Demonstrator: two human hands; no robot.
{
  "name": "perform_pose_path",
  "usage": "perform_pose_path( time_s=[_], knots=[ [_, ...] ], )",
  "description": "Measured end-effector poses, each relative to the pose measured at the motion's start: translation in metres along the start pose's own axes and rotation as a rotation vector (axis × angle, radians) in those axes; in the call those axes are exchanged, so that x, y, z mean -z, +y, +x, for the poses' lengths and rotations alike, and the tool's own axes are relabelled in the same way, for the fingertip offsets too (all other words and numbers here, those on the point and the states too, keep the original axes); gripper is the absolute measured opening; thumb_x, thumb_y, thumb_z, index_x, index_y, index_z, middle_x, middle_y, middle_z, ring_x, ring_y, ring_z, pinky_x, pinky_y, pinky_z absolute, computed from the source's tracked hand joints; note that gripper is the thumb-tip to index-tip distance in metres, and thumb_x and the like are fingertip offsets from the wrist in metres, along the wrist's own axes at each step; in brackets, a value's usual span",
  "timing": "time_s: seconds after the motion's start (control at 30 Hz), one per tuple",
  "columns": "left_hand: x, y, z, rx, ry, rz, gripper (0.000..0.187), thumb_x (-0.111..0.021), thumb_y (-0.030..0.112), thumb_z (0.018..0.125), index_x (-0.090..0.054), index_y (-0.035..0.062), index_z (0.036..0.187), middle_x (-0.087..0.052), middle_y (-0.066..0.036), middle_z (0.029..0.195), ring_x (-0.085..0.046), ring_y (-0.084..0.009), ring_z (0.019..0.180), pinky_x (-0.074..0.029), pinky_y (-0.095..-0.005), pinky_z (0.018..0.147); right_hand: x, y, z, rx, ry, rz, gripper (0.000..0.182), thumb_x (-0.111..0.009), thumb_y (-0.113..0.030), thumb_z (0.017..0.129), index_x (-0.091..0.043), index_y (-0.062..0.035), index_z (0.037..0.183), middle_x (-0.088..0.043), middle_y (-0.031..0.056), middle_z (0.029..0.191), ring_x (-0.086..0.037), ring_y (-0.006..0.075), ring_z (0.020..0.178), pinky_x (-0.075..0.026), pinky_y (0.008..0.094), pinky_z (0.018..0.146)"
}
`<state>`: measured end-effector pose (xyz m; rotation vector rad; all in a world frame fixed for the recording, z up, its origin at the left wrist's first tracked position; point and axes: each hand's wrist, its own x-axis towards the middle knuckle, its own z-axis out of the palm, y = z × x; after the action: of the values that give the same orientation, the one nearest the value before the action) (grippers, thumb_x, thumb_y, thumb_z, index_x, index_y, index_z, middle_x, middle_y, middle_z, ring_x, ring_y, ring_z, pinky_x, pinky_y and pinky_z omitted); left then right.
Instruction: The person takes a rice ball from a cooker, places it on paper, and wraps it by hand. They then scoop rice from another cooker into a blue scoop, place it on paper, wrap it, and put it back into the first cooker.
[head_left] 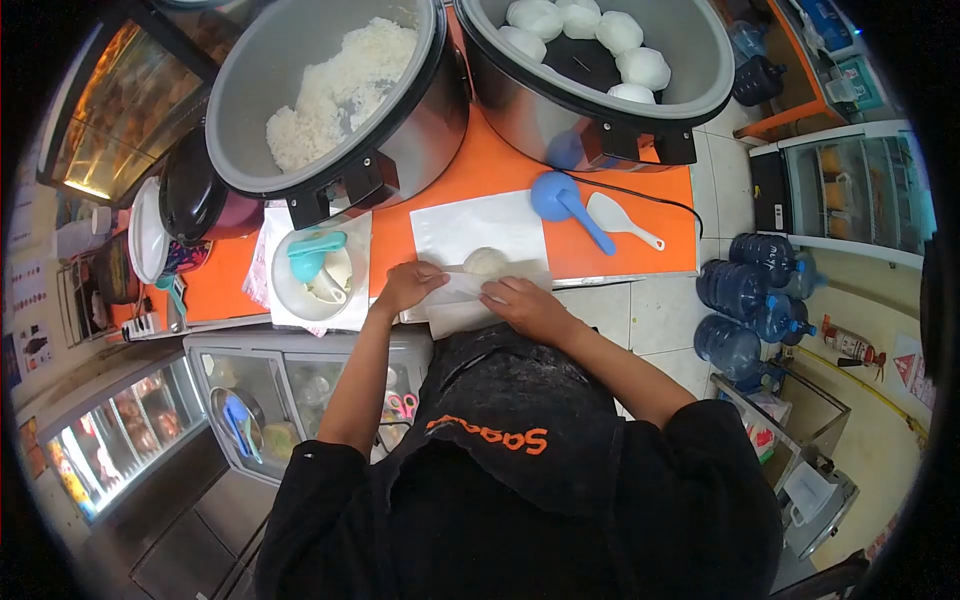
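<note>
A rounded mound of rice [487, 261] rests on a sheet of white wrapping paper [462, 283] at the front edge of the orange table. My left hand [408, 287] pinches the left end of that sheet. On the right, my right hand [522, 306] holds the sheet's near edge, just in front of the rice. Beneath lies a stack of white paper [478, 222]. Behind it, a blue scoop [556, 200] and a white rice paddle [620, 218] lie on the table.
One large cooker [228, 150] holds loose rice [335, 95]; another cooker [700, 95] holds several white wrapped bundles [643, 68]. A white bowl [290, 295] with a teal scoop [310, 258] stands left. A black cable [660, 198] crosses the table. Several water bottles [730, 290] stand right.
</note>
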<state>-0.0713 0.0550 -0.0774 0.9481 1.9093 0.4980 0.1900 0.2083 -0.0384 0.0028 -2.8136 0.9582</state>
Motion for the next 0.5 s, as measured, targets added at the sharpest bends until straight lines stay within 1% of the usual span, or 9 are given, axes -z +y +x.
perform_pose_path(
  time_s=[0.03, 0.13, 0.23, 0.27, 0.37, 0.47, 0.5],
  knots=[
    [0.006, 0.001, 0.007, 0.023, -0.054, 0.005, 0.035, -0.073, 0.041, 0.091, -0.079, 0.0085, 0.104, -0.077, -0.010, 0.101, -0.070, -0.0257, 0.102, -0.050, -0.0359, 0.093, -0.007, 0.004, -0.001, 0.002, -0.001, -0.025, 0.037, -0.060, -0.007, 0.085, -0.065, 0.0003, 0.120, -0.062, 0.0108, 0.126, -0.058, 0.0298, 0.115, -0.049, 0.0415, 0.097],
    [0.000, 0.013, 0.041, -0.468, 0.419, 0.198, 0.039, -0.076, 0.031, 0.089, -0.073, 0.0103, 0.121, -0.071, -0.010, 0.122, -0.065, -0.0288, 0.112, -0.050, -0.0381, 0.092, -0.009, 0.006, -0.001, -0.003, -0.007, -0.051, 0.036, -0.059, -0.009, 0.086, -0.065, 0.0002, 0.120, -0.061, 0.0102, 0.131, -0.058, 0.0287, 0.118, -0.048, 0.0409, 0.099],
    [-0.006, 0.044, 0.059, -0.470, 0.513, 0.442, 0.052, -0.077, 0.027, 0.086, -0.065, 0.0119, 0.134, -0.058, -0.007, 0.142, -0.059, -0.0293, 0.122, -0.051, -0.0410, 0.092, -0.006, 0.007, -0.003, 0.001, -0.028, -0.060, 0.035, -0.060, -0.010, 0.087, -0.066, -0.0003, 0.120, -0.060, 0.0088, 0.135, -0.057, 0.0278, 0.122, -0.047, 0.0411, 0.100],
    [-0.012, 0.044, 0.061, -0.423, 0.469, 0.522, 0.054, -0.076, 0.032, 0.085, -0.065, 0.0129, 0.134, -0.049, -0.005, 0.151, -0.053, -0.0267, 0.130, -0.048, -0.0443, 0.097, -0.005, 0.008, -0.004, 0.005, -0.040, -0.067, 0.035, -0.060, -0.011, 0.087, -0.066, -0.0005, 0.120, -0.059, 0.0082, 0.137, -0.056, 0.0275, 0.123, -0.047, 0.0412, 0.100],
    [-0.021, 0.030, 0.066, -0.488, 0.509, 0.599, 0.049, -0.075, 0.031, 0.086, -0.068, 0.0145, 0.131, -0.048, -0.004, 0.152, -0.049, -0.0257, 0.136, -0.043, -0.0467, 0.103, -0.004, 0.010, -0.006, -0.006, -0.031, -0.052, 0.035, -0.060, -0.010, 0.088, -0.066, -0.0016, 0.121, -0.058, 0.0067, 0.139, -0.054, 0.0271, 0.126, -0.046, 0.0422, 0.099],
    [-0.018, 0.028, 0.066, -0.555, 0.484, 0.520, 0.042, -0.075, 0.029, 0.086, -0.070, 0.0165, 0.126, -0.051, -0.003, 0.150, -0.046, -0.0263, 0.140, -0.039, -0.0481, 0.107, -0.001, 0.008, -0.007, -0.008, -0.020, -0.069, 0.036, -0.062, -0.011, 0.086, -0.067, -0.0026, 0.121, -0.059, 0.0063, 0.139, -0.054, 0.0268, 0.127, -0.046, 0.0428, 0.098],
    [-0.016, 0.024, 0.069, -0.574, 0.486, 0.521, 0.039, -0.075, 0.028, 0.087, -0.071, 0.0168, 0.124, -0.054, -0.003, 0.148, -0.045, -0.0256, 0.140, -0.039, -0.0482, 0.106, -0.002, 0.009, -0.009, -0.014, -0.041, -0.052, 0.038, -0.064, -0.011, 0.086, -0.066, -0.0036, 0.123, -0.059, 0.0063, 0.140, -0.054, 0.0269, 0.128, -0.045, 0.0430, 0.100]
  ],
)
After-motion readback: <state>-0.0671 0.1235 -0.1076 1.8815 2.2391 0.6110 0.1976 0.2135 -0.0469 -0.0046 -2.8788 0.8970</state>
